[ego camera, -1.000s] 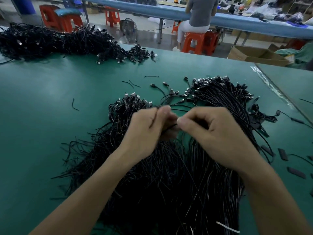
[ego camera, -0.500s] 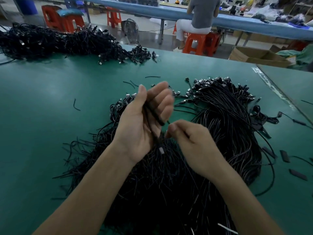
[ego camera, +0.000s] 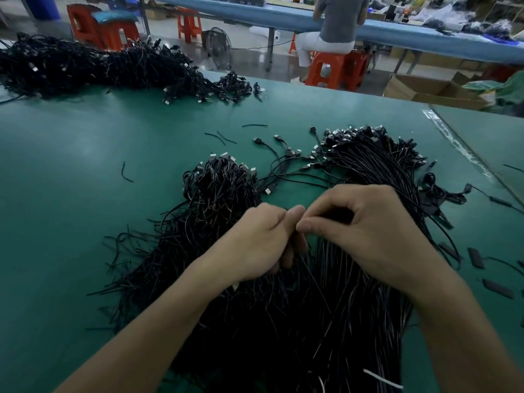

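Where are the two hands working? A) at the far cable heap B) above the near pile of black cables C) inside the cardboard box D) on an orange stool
B: left hand and right hand meet over the near cable pile, pinching a thin cable.

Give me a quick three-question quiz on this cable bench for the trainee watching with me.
1. True or false: the left hand and the right hand meet with curled fingers on a thin cable above the cable pile.
2. Where on the green table does the second cable heap lie? A: far left. B: far right. C: at the near edge.
3. What colour is the stool under the seated person beyond the table?

Key: 1 true; 2 A; 3 orange.
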{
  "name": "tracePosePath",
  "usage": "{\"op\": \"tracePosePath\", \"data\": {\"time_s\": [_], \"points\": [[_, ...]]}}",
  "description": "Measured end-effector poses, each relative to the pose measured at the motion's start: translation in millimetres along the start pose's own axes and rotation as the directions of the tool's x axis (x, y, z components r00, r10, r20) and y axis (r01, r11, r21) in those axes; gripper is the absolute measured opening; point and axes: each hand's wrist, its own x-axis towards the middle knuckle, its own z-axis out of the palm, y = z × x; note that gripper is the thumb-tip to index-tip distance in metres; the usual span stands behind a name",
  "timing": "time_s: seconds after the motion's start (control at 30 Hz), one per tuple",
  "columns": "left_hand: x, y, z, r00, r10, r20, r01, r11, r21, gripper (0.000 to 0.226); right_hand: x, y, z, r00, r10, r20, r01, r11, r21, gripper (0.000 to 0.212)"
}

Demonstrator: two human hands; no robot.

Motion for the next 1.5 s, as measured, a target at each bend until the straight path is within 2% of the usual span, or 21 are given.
{"op": "tracePosePath", "data": {"time_s": [0.07, 0.13, 0.23, 0.3, 0.33, 0.43, 0.53, 0.6, 0.67, 0.73, 0.83, 0.93, 1.1, 1.17, 1.23, 1.33, 1.4, 1.5], "points": [[-4.7, 1.6, -2.2, 0.995, 0.001, 0.097, 0.012, 0.991, -0.132, 0.066, 2.4, 3.7, 1.2, 0.997, 0.018, -0.081, -0.009, 0.995, 0.102, 0.01], [-8.2, 3.8, -6.8, 0.975, 0.043, 0.219, 0.026, 0.953, -0.302, 0.064, 4.0, 6.9, 4.1, 0.995, 0.056, -0.086, -0.029, 0.958, 0.286, 0.016], [-11.5, 5.5, -14.8, 0.927, 0.109, 0.359, 0.102, 0.849, -0.519, 0.058, 0.9, 9.6, 11.6, 0.996, 0.075, 0.036, -0.082, 0.791, 0.606, 0.007], [-10.8, 3.3, -17.4, 0.904, 0.136, 0.405, 0.148, 0.789, -0.596, 0.055, -1.9, 10.5, 14.4, 0.991, 0.069, 0.119, -0.133, 0.703, 0.699, 0.002], [-10.6, 2.3, -17.5, 0.901, 0.133, 0.412, 0.162, 0.779, -0.606, 0.055, -2.8, 10.9, 15.0, 0.988, 0.064, 0.14, -0.145, 0.694, 0.705, 0.003], [-10.1, 0.8, -13.9, 0.934, 0.063, 0.351, 0.161, 0.804, -0.572, 0.058, -2.3, 11.9, 14.9, 0.99, 0.074, 0.122, -0.13, 0.815, 0.565, 0.012], [-8.1, -1.0, -10.2, 0.986, -0.035, 0.162, 0.105, 0.889, -0.446, 0.061, -0.8, 13.6, 16.8, 0.993, 0.079, 0.084, -0.102, 0.939, 0.33, 0.013], [-5.4, -1.2, -7.6, 0.996, -0.072, 0.053, 0.087, 0.926, -0.368, 0.062, 0.6, 12.7, 19.4, 0.997, 0.067, 0.043, -0.075, 0.973, 0.22, 0.014], [-2.1, 1.2, -6.2, 0.992, -0.123, -0.013, 0.107, 0.906, -0.409, 0.051, 2.9, 8.9, 23.6, 0.999, 0.042, -0.008, -0.04, 0.982, 0.183, 0.013], [0.1, 5.9, -6.7, 0.983, -0.174, 0.051, 0.173, 0.816, -0.552, 0.038, 5.8, 3.9, 28.6, 0.998, 0.032, -0.062, -0.019, 0.98, 0.199, 0.01], [-3.0, 8.3, -9.4, 0.96, -0.136, 0.245, 0.267, 0.709, -0.653, 0.046, 12.0, -1.6, 34.5, 0.994, 0.016, -0.107, 0.012, 0.968, 0.25, 0.01], [-2.9, 4.3, -11.9, 0.946, -0.153, 0.287, 0.303, 0.739, -0.602, 0.066, 18.2, -0.6, 38.0, 0.992, 0.065, -0.107, -0.023, 0.936, 0.351, 0.012], [-0.4, -7.6, -12.4, 0.961, -0.254, 0.109, 0.275, 0.844, -0.46, 0.064, 20.0, 8.7, 44.5, 0.983, 0.066, -0.172, -0.015, 0.959, 0.284, 0.015], [0.3, -13.1, -14.1, 0.966, -0.258, -0.012, 0.235, 0.895, -0.378, 0.062, 15.7, 16.1, 44.0, 0.979, 0.126, -0.163, -0.084, 0.966, 0.244, 0.015], [2.2, -17.8, -18.2, 0.956, -0.264, -0.126, 0.2, 0.904, -0.379, 0.059, 9.3, 25.2, 46.2, 0.961, 0.266, -0.081, -0.253, 0.957, 0.14, 0.027], [5.7, -21.6, -21.4, 0.935, -0.25, -0.254, 0.118, 0.89, -0.441, 0.055, -1.6, 34.9, 62.3, 0.869, 0.49, 0.064, -0.482, 0.869, -0.116, 0.036], [7.2, -23.9, -20.9, 0.928, -0.225, -0.297, 0.067, 0.884, -0.462, 0.056, -6.0, 34.7, 78.6, 0.819, 0.564, 0.111, -0.528, 0.814, -0.241, 0.033], [7.6, -24.1, -19.6, 0.936, -0.167, -0.309, 0.013, 0.895, -0.445, 0.064, -7.3, 33.5, 93.9, 0.8, 0.588, 0.121, -0.529, 0.786, -0.319, 0.028]]}}
